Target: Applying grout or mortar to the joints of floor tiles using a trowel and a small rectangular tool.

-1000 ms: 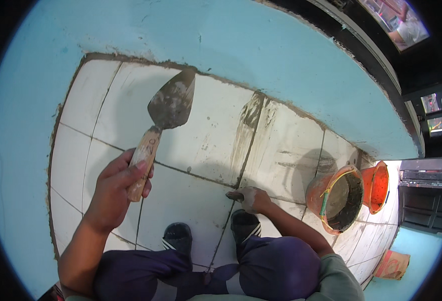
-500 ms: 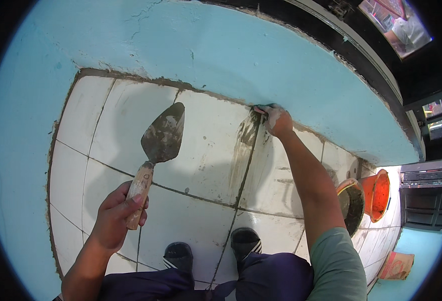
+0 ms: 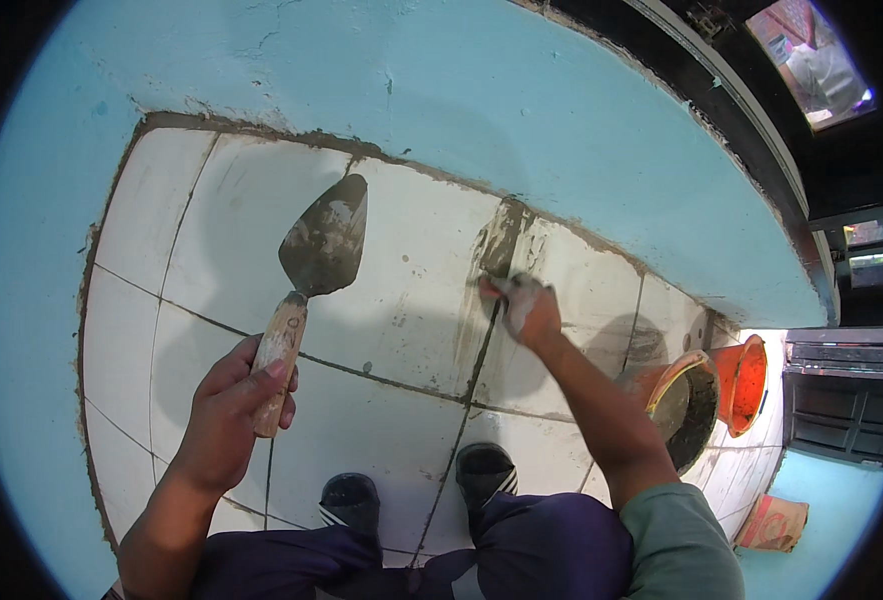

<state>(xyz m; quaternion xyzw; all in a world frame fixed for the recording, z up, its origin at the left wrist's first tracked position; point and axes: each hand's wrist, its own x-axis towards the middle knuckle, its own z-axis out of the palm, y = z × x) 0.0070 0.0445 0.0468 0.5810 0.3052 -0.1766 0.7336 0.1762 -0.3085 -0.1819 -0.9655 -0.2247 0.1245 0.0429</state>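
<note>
My left hand (image 3: 241, 400) is wrapped round the wooden handle of a trowel (image 3: 326, 240), its grey, mortar-smeared blade pointing away from me above the white floor tiles (image 3: 401, 330). Over the dark joint between two tiles, my right hand (image 3: 526, 308) is closed, its fingers smeared grey and slightly blurred. Whatever it pinches, if anything, is hidden or too small to name. Wet grey grout (image 3: 501, 240) lies smeared along that joint, between the hand and the wall.
A light blue wall (image 3: 441, 110) borders the tiles ahead and at left, with rough mortar along its foot. At right stand a bucket (image 3: 686, 400) with grey mix inside and an orange bucket (image 3: 746, 385). A cardboard box (image 3: 773, 523) sits beyond; my sandalled feet (image 3: 351, 503) are below.
My right hand has come away from the wall's foot, back along the joint toward me, uncovering smeared grout. My left hand still holds the trowel in nearly the same place.
</note>
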